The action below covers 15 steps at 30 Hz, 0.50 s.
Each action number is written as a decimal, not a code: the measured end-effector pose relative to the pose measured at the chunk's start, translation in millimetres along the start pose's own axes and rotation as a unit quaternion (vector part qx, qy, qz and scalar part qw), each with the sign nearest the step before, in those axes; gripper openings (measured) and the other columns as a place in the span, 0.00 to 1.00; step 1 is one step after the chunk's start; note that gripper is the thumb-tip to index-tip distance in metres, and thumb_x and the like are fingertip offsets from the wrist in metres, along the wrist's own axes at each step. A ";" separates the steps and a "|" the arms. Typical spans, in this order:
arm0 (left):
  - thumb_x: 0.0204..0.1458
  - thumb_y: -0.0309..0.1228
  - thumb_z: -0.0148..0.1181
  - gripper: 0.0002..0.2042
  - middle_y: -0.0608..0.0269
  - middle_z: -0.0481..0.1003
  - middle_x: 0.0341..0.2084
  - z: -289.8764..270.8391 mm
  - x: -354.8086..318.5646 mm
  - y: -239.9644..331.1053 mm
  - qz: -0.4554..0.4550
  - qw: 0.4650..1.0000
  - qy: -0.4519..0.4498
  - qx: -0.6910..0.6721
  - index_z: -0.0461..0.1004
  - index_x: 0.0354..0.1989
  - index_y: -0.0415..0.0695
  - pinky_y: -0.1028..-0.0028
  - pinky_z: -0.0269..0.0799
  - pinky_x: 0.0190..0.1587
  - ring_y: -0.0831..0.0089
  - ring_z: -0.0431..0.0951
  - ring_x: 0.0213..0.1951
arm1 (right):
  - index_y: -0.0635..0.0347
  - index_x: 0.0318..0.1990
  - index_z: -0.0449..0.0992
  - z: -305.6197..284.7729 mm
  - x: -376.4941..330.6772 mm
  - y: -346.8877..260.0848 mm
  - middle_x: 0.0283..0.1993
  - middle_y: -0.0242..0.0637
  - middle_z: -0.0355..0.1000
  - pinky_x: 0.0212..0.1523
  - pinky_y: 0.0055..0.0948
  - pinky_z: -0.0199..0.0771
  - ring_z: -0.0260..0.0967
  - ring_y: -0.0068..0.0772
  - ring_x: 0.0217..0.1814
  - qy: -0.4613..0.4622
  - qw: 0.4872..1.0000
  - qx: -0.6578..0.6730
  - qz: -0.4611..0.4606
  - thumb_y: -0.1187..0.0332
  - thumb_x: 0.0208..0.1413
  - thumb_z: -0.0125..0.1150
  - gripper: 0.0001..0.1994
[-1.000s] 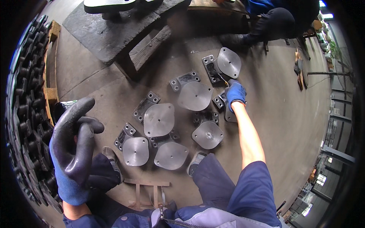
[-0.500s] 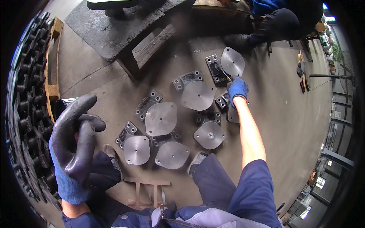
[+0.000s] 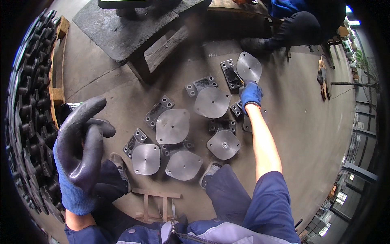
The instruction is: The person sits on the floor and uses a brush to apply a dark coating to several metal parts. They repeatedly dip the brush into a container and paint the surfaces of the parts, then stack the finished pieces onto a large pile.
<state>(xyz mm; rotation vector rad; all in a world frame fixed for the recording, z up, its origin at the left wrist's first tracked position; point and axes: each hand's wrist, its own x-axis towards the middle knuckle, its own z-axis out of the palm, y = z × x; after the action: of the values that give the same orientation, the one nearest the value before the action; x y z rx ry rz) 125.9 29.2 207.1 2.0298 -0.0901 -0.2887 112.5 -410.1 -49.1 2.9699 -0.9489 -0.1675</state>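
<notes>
My right hand (image 3: 251, 94), in a blue glove with a dark palm, reaches out at the right of the metal parts. Its fingers are closed on a thin stick-like tool (image 3: 242, 82) with a yellowish part, mostly hidden by the glove. The tool is at the near edge of a dark bracket (image 3: 231, 75) with bolt holes, beside a grey metal plate (image 3: 249, 67). My left hand (image 3: 83, 142), in a black-coated blue glove, is raised at the left, away from the parts. Its fingers are loosely curled and apart, with nothing visible in them.
On the floor lie more plates (image 3: 172, 126) (image 3: 212, 102) beside or over dark brackets (image 3: 159, 112). Dark parts (image 3: 32, 118) are stacked on a wooden pallet (image 3: 57, 95) at left. A heavy table (image 3: 122, 30) stands ahead; another person's leg (image 3: 298, 27) is at far right.
My right hand has shifted slightly left, with the thin tool still at the bracket. My left hand stays raised and curled, almost in place. The plates have not visibly moved.
</notes>
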 end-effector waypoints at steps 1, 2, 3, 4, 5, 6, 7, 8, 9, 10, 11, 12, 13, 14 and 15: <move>0.58 0.25 0.47 0.20 0.60 0.75 0.36 -2.2 0.5 -3.4 0.016 1.000 -0.009 0.021 0.68 0.59 0.37 0.78 0.69 0.36 0.78 0.73 0.31 | 0.53 0.39 0.82 -2.8 -2.0 -2.4 0.41 0.48 0.77 0.46 0.43 0.76 0.77 0.51 0.44 -0.003 1.000 -0.007 -0.005 0.66 0.50 0.58 0.11; 0.60 0.29 0.48 0.20 0.63 0.75 0.32 -3.2 0.8 -6.2 0.032 0.998 -0.017 0.042 0.66 0.61 0.38 0.80 0.68 0.31 0.80 0.72 0.27 | 0.53 0.39 0.82 -4.2 -3.7 -3.3 0.41 0.48 0.77 0.46 0.43 0.76 0.77 0.52 0.44 -0.007 1.000 -0.014 -0.011 0.66 0.50 0.58 0.11; 0.60 0.29 0.48 0.20 0.63 0.75 0.32 -2.2 0.4 -8.8 0.044 0.998 -0.013 0.042 0.66 0.61 0.38 0.80 0.69 0.31 0.80 0.72 0.27 | 0.55 0.38 0.81 -3.0 -5.2 -2.3 0.41 0.49 0.77 0.46 0.44 0.75 0.76 0.53 0.44 -0.030 0.999 -0.008 -0.006 0.68 0.50 0.57 0.10; 0.61 0.29 0.48 0.20 0.64 0.75 0.32 -0.8 -0.2 -11.5 0.055 0.998 -0.007 0.043 0.66 0.61 0.38 0.80 0.69 0.31 0.80 0.72 0.28 | 0.55 0.38 0.81 -3.8 -6.8 -3.9 0.40 0.49 0.77 0.47 0.44 0.75 0.76 0.53 0.44 -0.021 1.000 0.000 -0.016 0.68 0.50 0.57 0.10; 0.61 0.29 0.48 0.20 0.64 0.74 0.32 -0.4 -0.7 -12.8 0.067 0.997 -0.001 0.044 0.65 0.62 0.38 0.80 0.69 0.31 0.80 0.73 0.28 | 0.55 0.38 0.81 -5.9 -9.5 -5.5 0.40 0.49 0.77 0.47 0.44 0.74 0.76 0.53 0.44 -0.011 1.000 0.008 -0.026 0.68 0.50 0.56 0.10; 0.61 0.29 0.48 0.20 0.64 0.75 0.33 -1.5 -1.0 -13.3 0.063 0.997 -0.006 0.042 0.65 0.62 0.38 0.80 0.69 0.31 0.79 0.73 0.29 | 0.55 0.38 0.81 -7.0 -10.6 -6.3 0.40 0.49 0.77 0.47 0.44 0.74 0.76 0.53 0.44 -0.001 0.999 0.016 -0.035 0.68 0.50 0.56 0.10; 0.61 0.29 0.48 0.20 0.63 0.75 0.33 -3.2 0.1 -14.1 0.058 0.997 -0.012 0.039 0.65 0.62 0.38 0.80 0.69 0.31 0.79 0.73 0.29 | 0.55 0.38 0.81 -6.4 -10.5 -6.4 0.40 0.49 0.77 0.47 0.44 0.74 0.76 0.53 0.44 -0.009 0.999 0.020 -0.028 0.68 0.50 0.56 0.10; 0.61 0.29 0.48 0.20 0.63 0.75 0.34 -4.4 1.1 -14.4 0.052 0.998 -0.019 0.037 0.65 0.62 0.38 0.80 0.70 0.32 0.79 0.73 0.30 | 0.55 0.38 0.81 -5.4 -9.9 -6.3 0.40 0.50 0.77 0.47 0.44 0.74 0.76 0.53 0.44 -0.016 0.999 0.024 -0.020 0.68 0.50 0.56 0.10; 0.61 0.29 0.48 0.20 0.63 0.75 0.34 -5.9 2.1 -13.3 0.044 0.998 -0.026 0.042 0.65 0.62 0.38 0.80 0.70 0.32 0.79 0.73 0.30 | 0.55 0.37 0.81 -4.1 -9.4 -6.3 0.40 0.50 0.77 0.47 0.43 0.74 0.76 0.53 0.44 -0.023 0.999 0.029 -0.012 0.68 0.49 0.56 0.10; 0.61 0.29 0.48 0.21 0.63 0.75 0.35 -7.0 1.8 -11.5 0.037 0.998 -0.032 0.044 0.65 0.62 0.38 0.80 0.70 0.32 0.79 0.74 0.31 | 0.55 0.37 0.81 -2.6 -8.9 -3.3 0.40 0.50 0.77 0.47 0.44 0.74 0.76 0.53 0.44 -0.010 0.999 0.029 -0.023 0.68 0.49 0.56 0.10; 0.61 0.28 0.48 0.21 0.63 0.75 0.35 -7.7 1.6 -9.8 0.030 0.998 -0.038 0.047 0.65 0.62 0.38 0.81 0.71 0.33 0.79 0.74 0.31 | 0.55 0.37 0.81 0.8 -8.3 0.3 0.40 0.50 0.77 0.47 0.44 0.74 0.76 0.53 0.44 0.004 0.999 0.028 -0.035 0.68 0.49 0.56 0.10; 0.59 0.26 0.48 0.20 0.61 0.76 0.34 -4.4 1.0 -6.1 0.017 0.999 -0.016 0.028 0.67 0.60 0.37 0.78 0.70 0.37 0.77 0.75 0.33 | 0.55 0.37 0.80 3.4 -7.6 3.0 0.40 0.50 0.77 0.46 0.44 0.74 0.76 0.53 0.44 0.017 0.998 0.028 -0.046 0.68 0.49 0.56 0.10; 0.57 0.23 0.48 0.19 0.59 0.76 0.34 1.5 0.1 -0.1 0.004 1.000 0.006 0.009 0.69 0.58 0.36 0.76 0.70 0.42 0.76 0.75 0.35 | 0.55 0.37 0.80 3.5 -2.7 1.6 0.40 0.50 0.77 0.46 0.44 0.74 0.75 0.53 0.44 -0.006 1.000 0.002 -0.028 0.67 0.49 0.56 0.10; 0.55 0.20 0.47 0.19 0.56 0.77 0.33 4.4 -0.1 3.2 -0.009 1.000 0.028 -0.010 0.71 0.56 0.36 0.74 0.70 0.46 0.74 0.76 0.36 | 0.55 0.38 0.80 3.6 -3.2 2.5 0.40 0.49 0.77 0.46 0.44 0.74 0.76 0.53 0.44 -0.003 1.000 0.002 -0.022 0.67 0.49 0.56 0.10; 0.55 0.20 0.47 0.19 0.56 0.77 0.33 3.5 0.5 3.5 -0.007 1.000 0.021 -0.007 0.71 0.56 0.36 0.74 0.70 0.46 0.74 0.76 0.36 | 0.55 0.38 0.80 3.7 -4.2 3.6 0.40 0.49 0.77 0.46 0.44 0.75 0.76 0.52 0.44 0.000 1.000 0.002 -0.017 0.67 0.49 0.55 0.10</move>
<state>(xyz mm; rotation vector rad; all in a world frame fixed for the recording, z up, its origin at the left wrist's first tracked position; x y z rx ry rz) 125.7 24.5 208.6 2.0230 -0.0473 -0.2549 106.6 -410.6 -52.1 2.9915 -0.9020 -0.1671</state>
